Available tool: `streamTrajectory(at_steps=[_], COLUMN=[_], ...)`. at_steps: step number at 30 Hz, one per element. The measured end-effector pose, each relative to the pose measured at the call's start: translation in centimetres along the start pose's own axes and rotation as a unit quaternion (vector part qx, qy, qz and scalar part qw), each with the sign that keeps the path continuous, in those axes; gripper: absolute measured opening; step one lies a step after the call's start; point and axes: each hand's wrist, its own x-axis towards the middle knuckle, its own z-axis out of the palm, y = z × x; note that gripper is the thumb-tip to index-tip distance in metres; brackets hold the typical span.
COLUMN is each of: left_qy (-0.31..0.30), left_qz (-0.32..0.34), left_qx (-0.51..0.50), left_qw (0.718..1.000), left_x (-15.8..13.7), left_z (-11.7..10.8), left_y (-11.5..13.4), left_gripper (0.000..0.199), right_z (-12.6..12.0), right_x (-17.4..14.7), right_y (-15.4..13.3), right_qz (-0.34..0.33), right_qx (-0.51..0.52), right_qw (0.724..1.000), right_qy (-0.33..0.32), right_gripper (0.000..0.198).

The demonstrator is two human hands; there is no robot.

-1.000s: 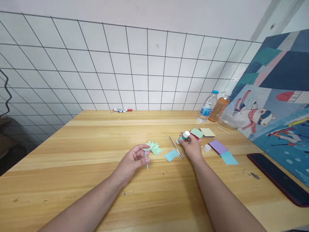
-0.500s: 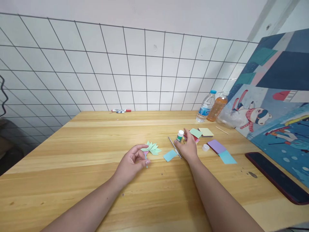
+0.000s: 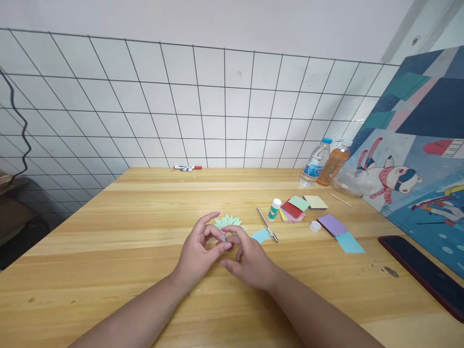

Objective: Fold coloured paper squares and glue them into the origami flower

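Note:
My left hand (image 3: 197, 244) pinches a thin blue paper strip (image 3: 224, 238) between thumb and fingers, and a bit of pink shows at its top. Curled around from the other side is my right hand (image 3: 250, 256). Its fingertips are at the strip, while its thumb stays apart below. Just beyond the fingers lies a pale green folded paper piece (image 3: 229, 221) with pointed tips, partly covered by the hands. Right of it are a blue paper square (image 3: 261, 236) and a slim grey pen-like stick (image 3: 267, 225).
A white-capped green glue bottle (image 3: 274, 210) stands near stacked coloured papers (image 3: 293, 208). Farther right are a clear cap (image 3: 315, 225), purple paper (image 3: 332, 224), and a dark phone (image 3: 420, 275). Two bottles (image 3: 315, 164) stand behind; markers (image 3: 187, 168) lie at the back edge.
My right hand has moved left, away from the glue bottle, to the strip in my left hand. The view has shifted slightly. The glue bottle remains standing on the table.

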Motion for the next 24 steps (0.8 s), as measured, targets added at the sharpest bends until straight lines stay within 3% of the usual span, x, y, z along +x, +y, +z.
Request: streamTrajectory(at_steps=[5,10,15,19,24], left_qy=[-0.006,-0.037,-0.013,0.015,0.007], left_qz=[-0.008,0.022,0.005,0.046,0.143], left_qx=[-0.008,-0.016,-0.006,0.12,0.344], left_qw=[1.0,0.999,1.0,0.992,0.928], left_x=[0.0,0.0,0.3,0.7,0.2], left_z=[0.2,0.1,-0.3,-0.5,-0.4], left_y=[-0.3,-0.3,-0.6,-0.7,-0.6], left_gripper=[0.065,0.06,0.039,0.026,0.045], right_z=[0.4,-0.5,-1.0,-1.5,-2.0], right_x=[0.4,0.4,0.6,0.9,1.2], right_y=[0.7,0.8,0.8,1.0,1.5], right_qz=[0.022,0.034,0.072,0.055,0.068], right_qx=[0.011,0.037,0.064,0.035,0.011], right_qw=[0.999,0.997,0.987,0.98,0.971], right_qy=[0.036,0.059,0.13,0.186,0.231], right_gripper=[0.043,0.046,0.016,0.008,0.011])
